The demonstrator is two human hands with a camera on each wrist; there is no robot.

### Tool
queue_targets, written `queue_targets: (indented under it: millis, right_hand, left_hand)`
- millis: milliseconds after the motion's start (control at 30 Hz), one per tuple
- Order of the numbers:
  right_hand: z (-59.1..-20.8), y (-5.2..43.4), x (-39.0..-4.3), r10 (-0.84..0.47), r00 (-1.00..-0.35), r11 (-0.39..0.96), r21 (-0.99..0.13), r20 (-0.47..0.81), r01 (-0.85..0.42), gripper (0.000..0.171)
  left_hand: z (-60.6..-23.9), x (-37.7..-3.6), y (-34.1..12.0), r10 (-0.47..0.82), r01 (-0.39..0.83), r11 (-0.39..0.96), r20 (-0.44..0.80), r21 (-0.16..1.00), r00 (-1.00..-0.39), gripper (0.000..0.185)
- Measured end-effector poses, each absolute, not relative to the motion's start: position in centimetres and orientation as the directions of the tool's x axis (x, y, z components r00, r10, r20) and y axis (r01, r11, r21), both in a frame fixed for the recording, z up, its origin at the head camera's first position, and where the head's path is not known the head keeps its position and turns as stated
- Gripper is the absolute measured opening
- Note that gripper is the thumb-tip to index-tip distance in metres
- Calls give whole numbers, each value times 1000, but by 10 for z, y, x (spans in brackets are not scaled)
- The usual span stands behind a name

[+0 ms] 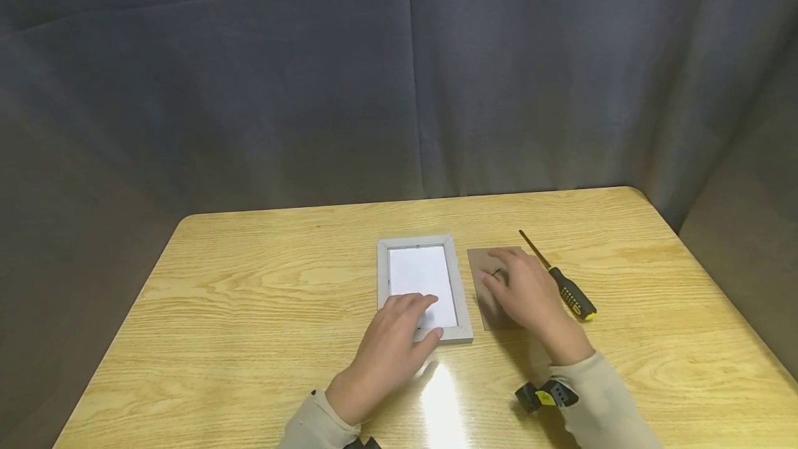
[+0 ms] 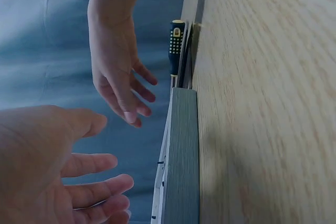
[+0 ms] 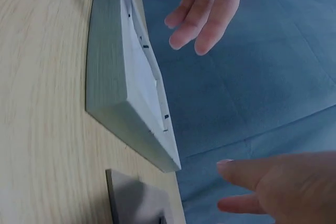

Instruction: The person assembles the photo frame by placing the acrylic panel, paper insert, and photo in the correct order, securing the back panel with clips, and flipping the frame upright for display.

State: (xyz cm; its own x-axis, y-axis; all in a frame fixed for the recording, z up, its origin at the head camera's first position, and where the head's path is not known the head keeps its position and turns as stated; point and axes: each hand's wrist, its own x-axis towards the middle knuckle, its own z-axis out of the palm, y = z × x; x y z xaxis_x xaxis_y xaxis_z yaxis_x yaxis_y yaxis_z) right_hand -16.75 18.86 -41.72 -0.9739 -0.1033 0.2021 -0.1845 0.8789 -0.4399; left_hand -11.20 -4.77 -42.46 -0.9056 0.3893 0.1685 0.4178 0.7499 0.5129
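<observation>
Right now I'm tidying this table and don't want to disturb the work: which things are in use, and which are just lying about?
In use:
picture frame, under the left hand
brown backing board, under the right hand

Lying about:
screwdriver, untouched beside the board

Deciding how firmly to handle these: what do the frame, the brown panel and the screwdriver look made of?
Frame: grey-washed wood or wood-look composite, matte, faint grain on its edge. Brown panel: probably fibreboard backing, flat, dull. Screwdriver: metal shaft, black-and-yellow handle, likely plastic or rubber.
</observation>
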Motion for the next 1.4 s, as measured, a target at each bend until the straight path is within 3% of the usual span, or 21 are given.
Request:
queue_targets:
  millis: [400, 833, 1400]
  right_hand:
    - [-429, 200, -172, -80, -994, 906, -412, 70, -102, 54]
    - [-434, 205, -172, -42, -999, 926, -374, 4, -41, 53]
    - [-438, 205, -175, -47, -998, 918, -392, 30, -55, 41]
  left_hand:
    - [-429, -105, -40, 447, 452, 748, 135, 486, -885, 45]
    - [-435, -102, -36, 476, 490, 744, 154, 454, -866, 44]
    - [-434, -103, -36, 491, 499, 739, 146, 452, -859, 44]
